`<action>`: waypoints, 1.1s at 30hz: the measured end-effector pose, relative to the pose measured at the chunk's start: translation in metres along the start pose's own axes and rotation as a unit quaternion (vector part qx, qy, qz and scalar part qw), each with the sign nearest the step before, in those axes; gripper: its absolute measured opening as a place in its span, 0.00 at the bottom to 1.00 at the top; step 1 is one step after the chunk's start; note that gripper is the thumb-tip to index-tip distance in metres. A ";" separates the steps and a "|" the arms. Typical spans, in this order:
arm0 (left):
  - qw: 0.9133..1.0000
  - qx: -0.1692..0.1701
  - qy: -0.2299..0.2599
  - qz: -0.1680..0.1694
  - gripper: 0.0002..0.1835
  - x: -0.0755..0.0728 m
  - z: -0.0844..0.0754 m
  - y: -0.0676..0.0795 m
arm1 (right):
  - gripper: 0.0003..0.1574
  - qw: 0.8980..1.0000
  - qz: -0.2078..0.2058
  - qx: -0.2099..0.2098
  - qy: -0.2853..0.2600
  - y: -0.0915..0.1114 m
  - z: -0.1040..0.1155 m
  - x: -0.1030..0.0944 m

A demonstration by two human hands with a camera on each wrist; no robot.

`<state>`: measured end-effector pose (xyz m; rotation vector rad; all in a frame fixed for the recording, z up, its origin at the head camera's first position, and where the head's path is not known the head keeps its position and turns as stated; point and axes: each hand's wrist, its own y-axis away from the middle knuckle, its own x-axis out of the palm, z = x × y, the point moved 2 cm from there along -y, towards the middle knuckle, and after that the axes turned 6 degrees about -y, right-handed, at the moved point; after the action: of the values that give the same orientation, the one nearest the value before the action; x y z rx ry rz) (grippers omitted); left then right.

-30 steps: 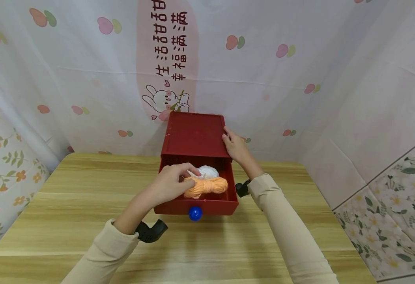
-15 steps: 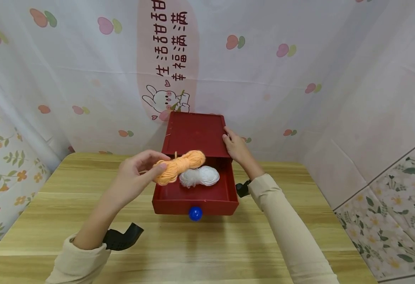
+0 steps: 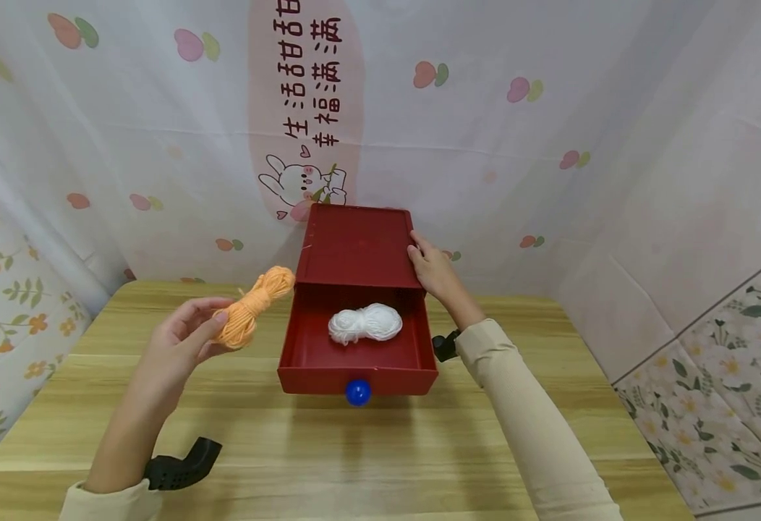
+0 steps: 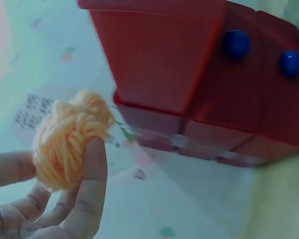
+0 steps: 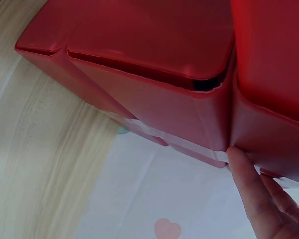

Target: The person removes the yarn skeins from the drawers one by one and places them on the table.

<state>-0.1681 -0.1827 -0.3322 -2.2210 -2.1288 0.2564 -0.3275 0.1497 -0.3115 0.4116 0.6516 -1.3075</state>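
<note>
Between the thumb and fingers of my left hand (image 3: 181, 336) is a skein of orange yarn (image 3: 257, 300), lifted left of the red drawer cabinet (image 3: 361, 246). The left wrist view shows the same orange yarn (image 4: 65, 144) pinched, clear of the cabinet. Its top drawer (image 3: 357, 380), with a blue knob (image 3: 357, 392), is pulled out, and a skein of white yarn (image 3: 365, 323) lies inside. My right hand (image 3: 438, 271) rests on the cabinet's right edge. In the right wrist view, extended fingers (image 5: 251, 191) touch the red side wall.
Two lower drawers with blue knobs (image 4: 236, 44) sit shut beneath the open one. The cabinet stands on a wooden table (image 3: 237, 405), close to a patterned curtain (image 3: 485, 145). A patterned cloth wall (image 3: 732, 405) is at the right.
My left hand has lifted the orange yarn out of the drawer and carried it left, past the drawer's side. The white yarn is now fully visible. My right hand has stayed at the cabinet's edge.
</note>
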 end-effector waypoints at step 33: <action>0.966 -0.244 0.084 -0.017 0.23 0.011 0.137 -0.002 | 0.32 1.000 -0.001 0.006 -0.020 0.001 0.001 0.001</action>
<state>-0.1911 -0.1817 -0.4680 -2.3235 -2.3211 -0.4967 -0.3265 0.1479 -0.3115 0.3942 0.6098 -1.3187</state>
